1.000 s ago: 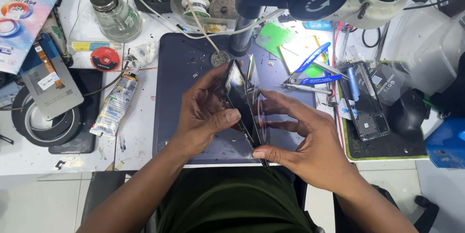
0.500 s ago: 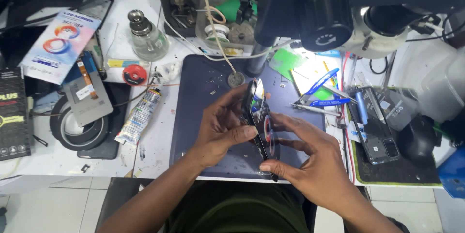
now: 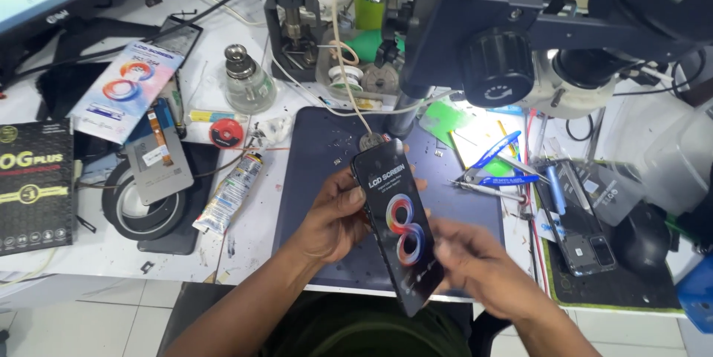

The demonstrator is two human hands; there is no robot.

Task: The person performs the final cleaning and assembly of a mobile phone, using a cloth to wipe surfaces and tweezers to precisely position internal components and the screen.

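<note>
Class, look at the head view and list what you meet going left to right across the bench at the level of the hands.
Black box → grey flat part → glue tube → left hand → phone screen → right hand → opened phone → black mouse.

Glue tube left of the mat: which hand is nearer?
Left. The left hand grips the phone screen just right of the glue tube; the right hand is beyond the screen, farther off.
</note>
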